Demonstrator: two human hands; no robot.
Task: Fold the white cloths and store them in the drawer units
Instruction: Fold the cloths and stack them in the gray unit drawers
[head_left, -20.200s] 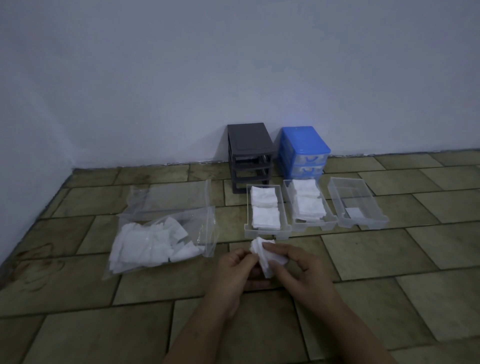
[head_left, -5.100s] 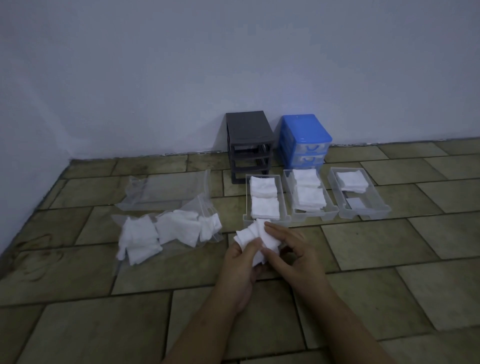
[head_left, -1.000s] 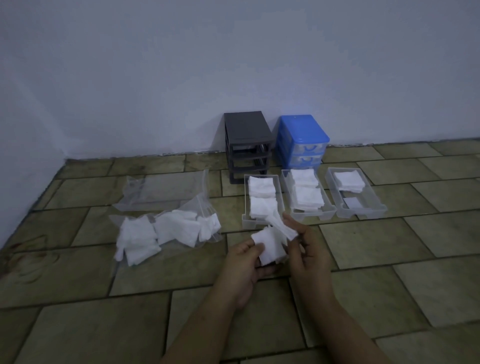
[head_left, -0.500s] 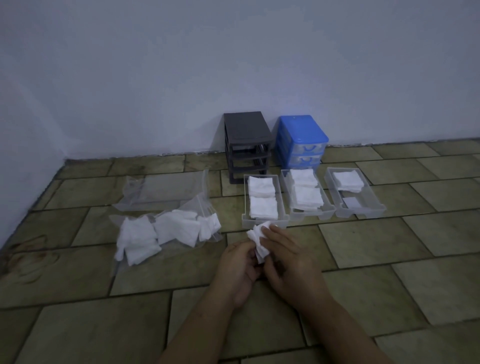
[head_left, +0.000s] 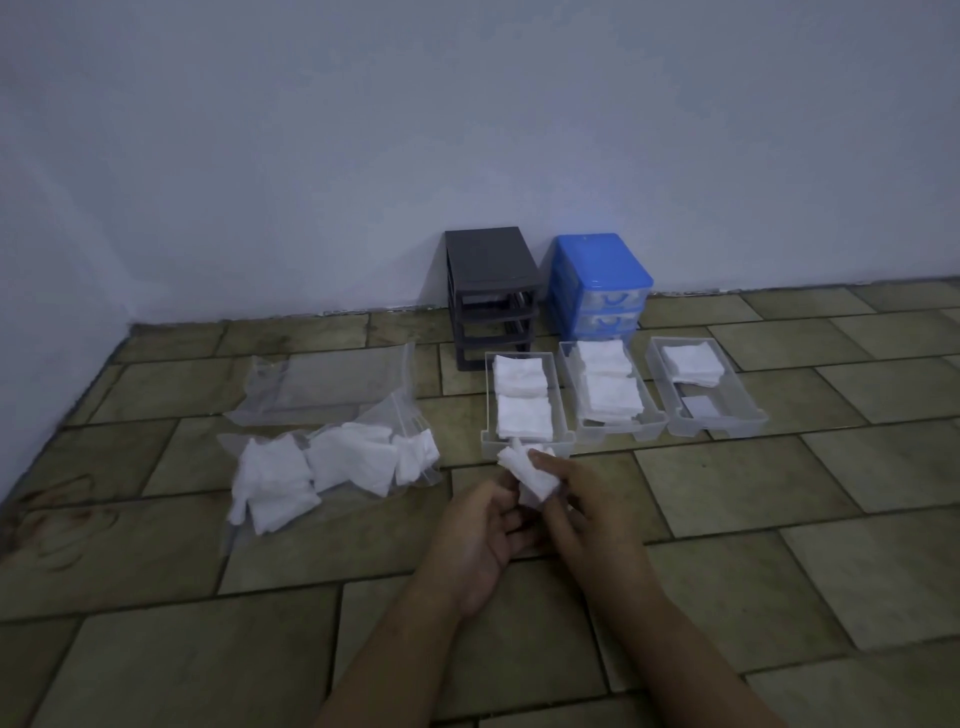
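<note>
Since a second ago both hands, left hand and right hand, have bunched and still pinch the small white cloth; two clear plastic drawers look full, a third half-filled, bagged cloths remain.

A bare corner of a room is seen, most likely in a home, though that cannot be told for sure. The tiled floor is laid in worn, stained olive-brown slabs with dark grout lines. A plain pale wall is met at a rough, crumbling joint. Small plastic household storage is set against it: a grey drawer unit and a blue drawer unit. Dim light is cast throughout.
</note>
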